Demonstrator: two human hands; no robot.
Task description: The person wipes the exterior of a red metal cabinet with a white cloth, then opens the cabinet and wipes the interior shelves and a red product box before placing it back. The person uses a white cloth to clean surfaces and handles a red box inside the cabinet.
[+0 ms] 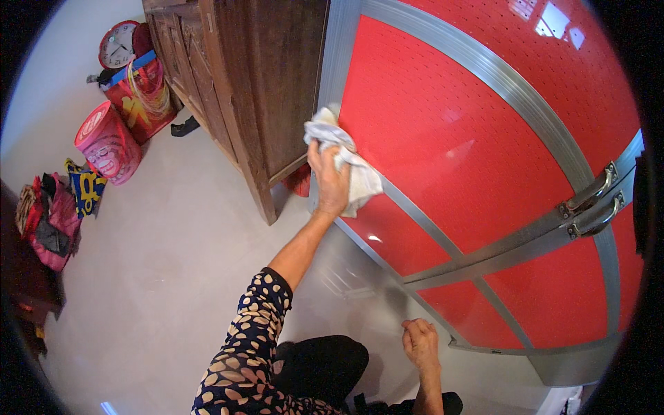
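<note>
While mid-wipe on red perforated metal cabinet door (pixel 449 138), clutching crumpled white cloth (pixel 361 181) in left hand (pixel 330 183) (right hand (pixel 420 342) curled, empty, low); probably needs steady pressure onward.

White cloth (pixel 349 166); red perforated cabinet (pixel 449 131), silver trim; dark brown wooden cupboard (pixel 242 76); navy spotted sleeve (pixel 242 353).

Domestic room, a home. Evidence: red perforated metal wardrobe (pixel 470 138) with aluminium trim and paired handles (pixel 591 204); dark carved wooden cabinet (pixel 242 76) just beside it; pale tiled floor (pixel 159 263); round wall clock (pixel 117 43), pink bucket (pixel 107 144) and cloth bags (pixel 52 218) set along the white wall.
</note>
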